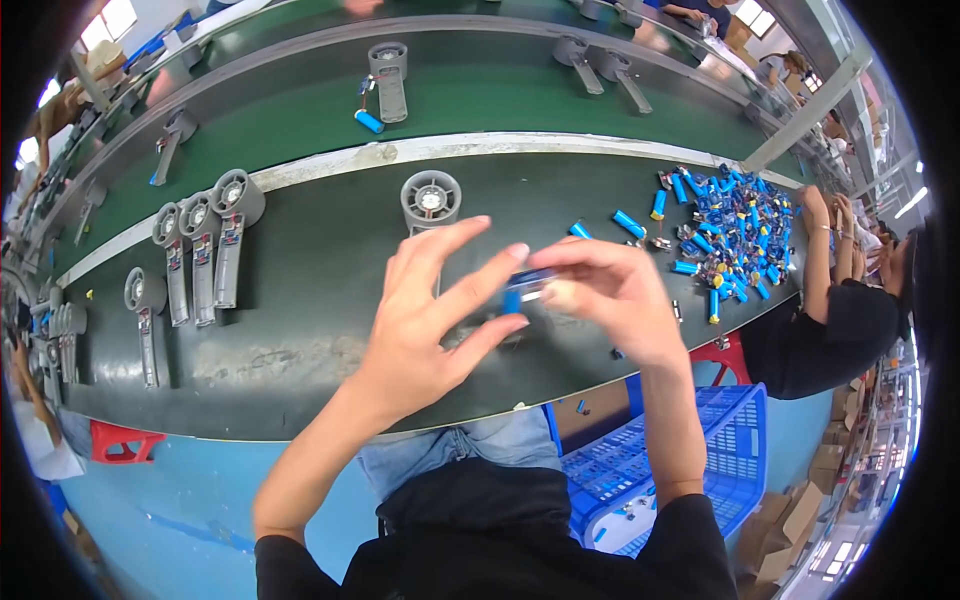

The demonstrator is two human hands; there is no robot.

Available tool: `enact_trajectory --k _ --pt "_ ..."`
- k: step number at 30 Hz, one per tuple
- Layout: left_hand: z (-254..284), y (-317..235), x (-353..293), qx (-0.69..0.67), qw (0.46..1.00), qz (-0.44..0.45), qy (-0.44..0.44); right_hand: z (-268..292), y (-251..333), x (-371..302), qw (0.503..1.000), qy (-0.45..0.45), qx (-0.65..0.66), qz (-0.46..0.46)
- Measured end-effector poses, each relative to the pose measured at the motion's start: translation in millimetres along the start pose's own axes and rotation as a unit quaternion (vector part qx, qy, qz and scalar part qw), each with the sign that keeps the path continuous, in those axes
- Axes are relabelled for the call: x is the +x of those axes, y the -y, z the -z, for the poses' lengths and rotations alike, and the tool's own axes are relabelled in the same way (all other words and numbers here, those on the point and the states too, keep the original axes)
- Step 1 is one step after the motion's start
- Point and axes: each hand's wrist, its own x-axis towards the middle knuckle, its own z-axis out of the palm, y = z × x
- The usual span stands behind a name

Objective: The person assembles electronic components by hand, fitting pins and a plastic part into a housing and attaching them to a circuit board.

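My right hand (pixel 615 295) pinches a small blue cylindrical battery with a circuit board (pixel 513 298) between thumb and fingers. My left hand (pixel 425 310) is spread, its index finger and thumb close around the battery's left side; whether they touch it is unclear. Behind the left hand a grey handheld-fan housing (pixel 431 198) lies on the dark green work surface (pixel 290 300), its round head showing and its handle mostly covered by the fingers.
Several grey fan housings (pixel 230 260) lie at left. At right is a heap of blue batteries with boards (pixel 740 230), beside another person's arm (pixel 818 250). A conveyor (pixel 480 100) carries housings beyond a pale rail. Below the table edge stands a blue crate (pixel 735 470).
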Motion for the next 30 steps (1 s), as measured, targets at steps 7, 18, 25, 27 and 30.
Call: enact_trajectory --k 7,18,25,27,30 --pt "38.5 28.6 -13.0 -0.359 0.894 0.249 -0.096 -28.3 -20.6 39.9 0.998 -0.002 -0.055 0.001" --pt "38.4 52.6 -5.9 -0.123 0.949 0.281 0.071 -48.8 -58.7 68.5 0.957 -0.024 -0.242 0.159" --pt "44.9 66.8 -2.8 -0.427 0.786 0.447 0.003 -57.7 -68.3 81.7 0.912 -0.051 -0.321 0.251" --pt "47.0 65.3 -2.7 -0.334 0.838 0.428 0.048 -59.3 -67.3 82.8 0.911 -0.051 -0.327 0.246" --pt "34.1 63.8 -5.9 -0.223 0.907 0.354 0.05 -59.8 -70.5 85.1 0.908 -0.056 -0.329 0.254"
